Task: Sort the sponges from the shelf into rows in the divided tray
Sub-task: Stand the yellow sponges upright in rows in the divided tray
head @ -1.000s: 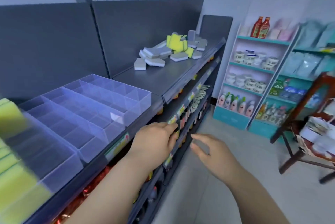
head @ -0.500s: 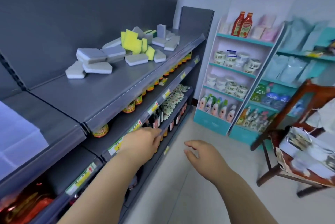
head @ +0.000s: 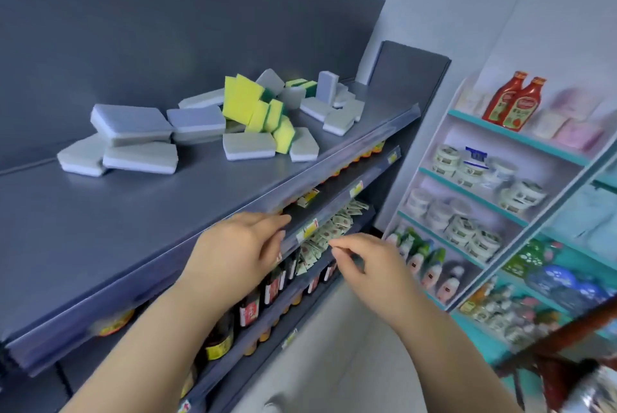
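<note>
The sponges (head: 207, 127) are lying piled far back on the shelf (head: 140, 212), its front edge clear. Left hand (head: 238, 254) and right hand (head: 370, 265), both empty with fingers loose, are now nearer that edge; the tray is no longer showing.

Grey sponges (head: 132, 125): about thirteen. Yellow-green sponges (head: 243, 99): about five. Ketchup bottles (head: 514, 102): two.

Soft, even, bluish light with faint shadows; motion blur smears the right side and lower right corner, and edges bend wide-angle.
</note>
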`<state>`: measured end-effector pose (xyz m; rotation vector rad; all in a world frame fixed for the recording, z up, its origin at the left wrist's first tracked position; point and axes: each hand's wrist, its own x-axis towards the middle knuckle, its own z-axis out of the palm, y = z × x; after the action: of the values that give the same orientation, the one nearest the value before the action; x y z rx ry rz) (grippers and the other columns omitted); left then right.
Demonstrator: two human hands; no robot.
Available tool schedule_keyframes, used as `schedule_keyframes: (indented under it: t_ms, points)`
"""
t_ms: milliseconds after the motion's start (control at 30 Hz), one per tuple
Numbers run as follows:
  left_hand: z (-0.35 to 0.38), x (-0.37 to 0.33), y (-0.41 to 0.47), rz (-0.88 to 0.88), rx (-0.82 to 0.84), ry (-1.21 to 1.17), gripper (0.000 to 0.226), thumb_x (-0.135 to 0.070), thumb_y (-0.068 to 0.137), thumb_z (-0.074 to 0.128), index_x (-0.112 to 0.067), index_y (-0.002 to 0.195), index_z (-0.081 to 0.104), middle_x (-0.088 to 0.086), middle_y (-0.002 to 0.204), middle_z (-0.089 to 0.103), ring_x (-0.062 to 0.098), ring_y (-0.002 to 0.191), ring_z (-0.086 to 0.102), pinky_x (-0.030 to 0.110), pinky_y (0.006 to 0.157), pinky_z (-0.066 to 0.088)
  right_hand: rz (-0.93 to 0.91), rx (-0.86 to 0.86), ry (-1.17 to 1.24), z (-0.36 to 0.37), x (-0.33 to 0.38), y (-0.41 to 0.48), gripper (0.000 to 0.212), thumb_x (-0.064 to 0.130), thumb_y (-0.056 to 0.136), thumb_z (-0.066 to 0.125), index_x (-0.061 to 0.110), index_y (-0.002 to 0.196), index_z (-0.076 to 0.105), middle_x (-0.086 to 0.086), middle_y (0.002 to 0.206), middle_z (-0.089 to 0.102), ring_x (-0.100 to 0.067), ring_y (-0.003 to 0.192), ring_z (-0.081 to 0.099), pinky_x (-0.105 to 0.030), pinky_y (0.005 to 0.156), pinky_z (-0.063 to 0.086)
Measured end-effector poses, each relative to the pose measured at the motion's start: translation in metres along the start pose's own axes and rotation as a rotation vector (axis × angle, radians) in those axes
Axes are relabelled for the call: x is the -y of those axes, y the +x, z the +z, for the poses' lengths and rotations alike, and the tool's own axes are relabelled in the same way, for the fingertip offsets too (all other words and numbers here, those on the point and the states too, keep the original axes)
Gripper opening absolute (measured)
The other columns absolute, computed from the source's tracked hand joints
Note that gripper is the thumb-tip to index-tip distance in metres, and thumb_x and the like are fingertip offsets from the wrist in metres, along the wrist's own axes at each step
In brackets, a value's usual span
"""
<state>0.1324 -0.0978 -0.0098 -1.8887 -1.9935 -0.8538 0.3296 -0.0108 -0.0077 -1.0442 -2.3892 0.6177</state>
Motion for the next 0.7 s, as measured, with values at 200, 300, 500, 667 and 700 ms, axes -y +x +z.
schedule_keyframes:
  t_ms: [200, 300, 500, 667, 700]
  points:
    - [0.028, 0.035, 0.101, -0.090, -0.079, 0.040, 0.041, -0.036, 0.086, 0.039, -0.022, 0.108, 0.070, -0.005, 0.094, 0.072, 0.022, 0.080, 0.068, 0.030, 0.056, 0.053, -0.046, -0.003, 0.008, -0.046, -0.040, 0.112, 0.021, 0.029, 0.089, 0.056, 0.034, 0.107, 0.067, 0.028, 0.098, 0.061, 0.012, 0.096, 0.054, -0.004, 0.077, 0.039]
    - [0.046, 0.043, 0.147, -0.095, -0.067, 0.076, 0.040, -0.034, 0.086, 0.039, -0.021, 0.107, 0.071, -0.004, 0.093, 0.072, 0.023, 0.078, 0.067, 0.030, 0.052, 0.051, -0.050, -0.019, 0.068, -0.056, -0.063, 0.155, 0.021, 0.026, 0.089, 0.058, 0.031, 0.107, 0.067, 0.029, 0.099, 0.060, 0.012, 0.096, 0.054, -0.003, 0.077, 0.040]
    - [0.088, 0.057, 0.199, -0.154, -0.033, 0.211, 0.040, -0.032, 0.085, 0.038, -0.019, 0.100, 0.073, -0.003, 0.092, 0.072, 0.021, 0.077, 0.068, 0.027, 0.051, 0.050, -0.116, 0.113, 0.166, -0.042, -0.103, 0.239, 0.023, 0.026, 0.088, 0.058, 0.030, 0.109, 0.067, 0.029, 0.098, 0.060, 0.011, 0.097, 0.054, -0.005, 0.080, 0.041]
    - [0.123, 0.069, 0.225, -0.391, -0.048, 0.318, 0.026, -0.032, 0.081, 0.067, -0.014, 0.100, 0.072, 0.001, 0.089, 0.069, 0.024, 0.069, 0.066, 0.028, 0.047, 0.049, -0.275, 0.261, 0.257, -0.034, -0.126, 0.322, 0.023, 0.026, 0.089, 0.057, 0.031, 0.110, 0.065, 0.025, 0.099, 0.062, 0.009, 0.100, 0.053, -0.006, 0.084, 0.041]
    - [0.127, 0.067, 0.230, -0.468, -0.036, 0.321, 0.028, -0.030, 0.077, 0.075, -0.013, 0.099, 0.072, 0.002, 0.089, 0.069, 0.024, 0.066, 0.066, 0.028, 0.045, 0.049, -0.315, 0.305, 0.268, -0.033, -0.129, 0.339, 0.023, 0.026, 0.090, 0.056, 0.031, 0.110, 0.065, 0.025, 0.099, 0.062, 0.008, 0.100, 0.053, -0.006, 0.084, 0.040]
